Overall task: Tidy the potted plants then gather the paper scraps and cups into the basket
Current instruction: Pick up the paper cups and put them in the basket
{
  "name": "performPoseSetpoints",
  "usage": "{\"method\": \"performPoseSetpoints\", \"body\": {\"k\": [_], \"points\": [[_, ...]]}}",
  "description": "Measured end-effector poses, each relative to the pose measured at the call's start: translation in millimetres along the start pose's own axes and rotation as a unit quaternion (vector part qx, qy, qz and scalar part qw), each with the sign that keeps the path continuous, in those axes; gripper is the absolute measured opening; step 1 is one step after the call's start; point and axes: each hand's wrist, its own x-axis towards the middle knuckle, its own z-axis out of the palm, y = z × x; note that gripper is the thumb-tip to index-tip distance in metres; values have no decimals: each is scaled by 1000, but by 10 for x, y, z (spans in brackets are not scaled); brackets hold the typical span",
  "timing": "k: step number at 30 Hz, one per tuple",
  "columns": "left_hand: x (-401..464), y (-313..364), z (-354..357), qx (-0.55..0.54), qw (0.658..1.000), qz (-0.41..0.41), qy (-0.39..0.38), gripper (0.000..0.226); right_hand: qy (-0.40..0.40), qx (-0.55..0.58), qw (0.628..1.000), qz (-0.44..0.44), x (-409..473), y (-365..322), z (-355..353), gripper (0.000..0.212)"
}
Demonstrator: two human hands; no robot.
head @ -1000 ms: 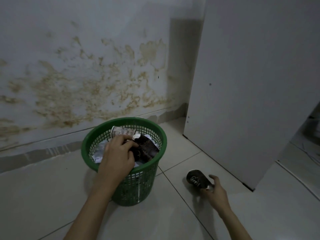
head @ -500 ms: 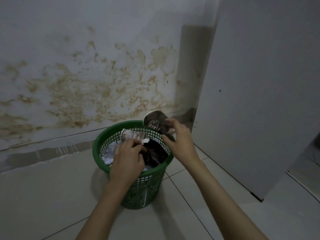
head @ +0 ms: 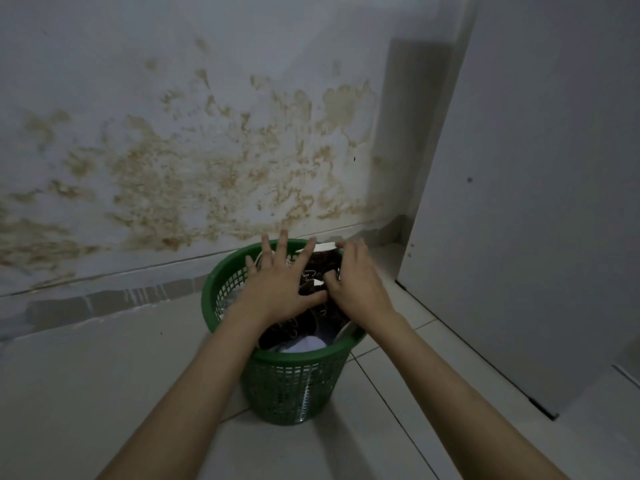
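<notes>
A green mesh basket stands on the tiled floor near the wall. Both my hands are inside its mouth. My left hand lies flat with fingers spread, pressing on the contents. My right hand grips a dark paper cup with pale lettering, its white rim at the basket's far edge. Below my hands lie more dark crumpled cups and white paper scraps. The light printed cup is hidden under my left hand.
A stained, peeling wall runs behind the basket. A tall white cabinet panel stands close on the right, its bottom edge near the basket. Pale floor tiles surround the basket.
My right hand lifted the dark cup from the floor and brought it into the basket. My left hand let go of the printed cup and spread flat over the contents.
</notes>
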Motion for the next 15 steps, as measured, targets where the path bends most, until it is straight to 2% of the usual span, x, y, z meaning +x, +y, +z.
{"method": "performPoseSetpoints", "body": {"k": [3, 4, 6, 10, 12, 15], "points": [[56, -16, 82, -8, 995, 26, -100, 69, -209, -42, 977, -5, 76, 42, 39, 38], [61, -34, 111, -7, 992, 24, -126, 66, -248, -72, 966, -11, 96, 70, 63, 41], [53, -75, 142, 15, 987, 20, -160, 65, -268, -112, 957, -15, 106, 108, 109, 45], [-1, -126, 109, 18, 979, 18, -202, 67, -235, -129, 963, -14, 79, 79, 140, 41], [-28, -118, 48, -2, 981, 36, -193, 66, -158, -87, 984, -2, 52, 57, 111, 31], [-113, -126, -77, -45, 991, 63, -112, 60, -17, -33, 999, 33, -22, 64, 53, 29]]}}
